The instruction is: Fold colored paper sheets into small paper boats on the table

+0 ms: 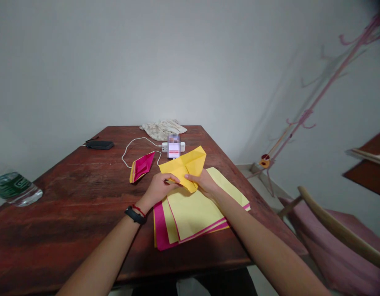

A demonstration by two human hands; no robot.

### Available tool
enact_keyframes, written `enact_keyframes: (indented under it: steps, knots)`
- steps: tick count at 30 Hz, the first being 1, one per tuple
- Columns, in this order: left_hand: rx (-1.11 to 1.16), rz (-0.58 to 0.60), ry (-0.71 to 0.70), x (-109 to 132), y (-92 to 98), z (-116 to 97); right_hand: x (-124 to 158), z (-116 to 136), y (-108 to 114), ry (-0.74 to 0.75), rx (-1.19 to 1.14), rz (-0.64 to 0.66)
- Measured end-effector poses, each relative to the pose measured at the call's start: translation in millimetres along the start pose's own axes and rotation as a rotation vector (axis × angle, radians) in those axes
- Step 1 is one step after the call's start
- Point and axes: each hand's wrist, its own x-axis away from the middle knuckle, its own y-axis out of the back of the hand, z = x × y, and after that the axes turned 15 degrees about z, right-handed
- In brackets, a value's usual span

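Note:
Both my hands hold a partly folded sheet of yellow paper (185, 164) above a stack of coloured paper (205, 209). My left hand (159, 187) pinches its lower left edge between thumb and fingers. On the right side, my right hand (205, 181) grips it with the thumb on the front face; the other fingers are hidden behind the paper. A diagonal fold shows in the sheet's right half. The stack has pale yellow on top, with magenta and deeper yellow edges below. To the left lies a folded magenta and yellow paper piece (142, 167).
A phone (173, 146) stands against a white power strip (182, 146) with a white cable. Behind is a crumpled cloth (163, 129). A black device (99, 144) and a water bottle (15, 187) are at left. A chair (325, 238) and pink coat rack (332, 84) stand right.

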Motion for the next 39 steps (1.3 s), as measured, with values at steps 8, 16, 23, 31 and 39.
enact_keyframes:
  steps: [8, 16, 23, 31, 39]
  knots:
    - [-0.06, -0.005, -0.103, 0.1, 4.5, 4.6, -1.7, -2.8, 1.7, 0.011, -0.014, -0.057]
    - [-0.137, -0.05, -0.071, -0.7, 10.2, 9.0, 0.7, -0.3, -3.0, -0.062, -0.007, 0.071]
    - [-0.177, -0.015, -0.071, 0.6, 8.7, 6.0, -0.1, -3.9, 0.7, -0.042, -0.006, 0.043]
    - [-0.136, 0.001, -0.081, 0.4, 9.4, -0.1, 1.0, -2.4, -2.9, -0.088, -0.006, 0.078]
    - [-0.114, 0.051, -0.039, 1.3, 5.8, 0.9, 2.1, -2.4, -2.5, -0.133, -0.021, 0.093]
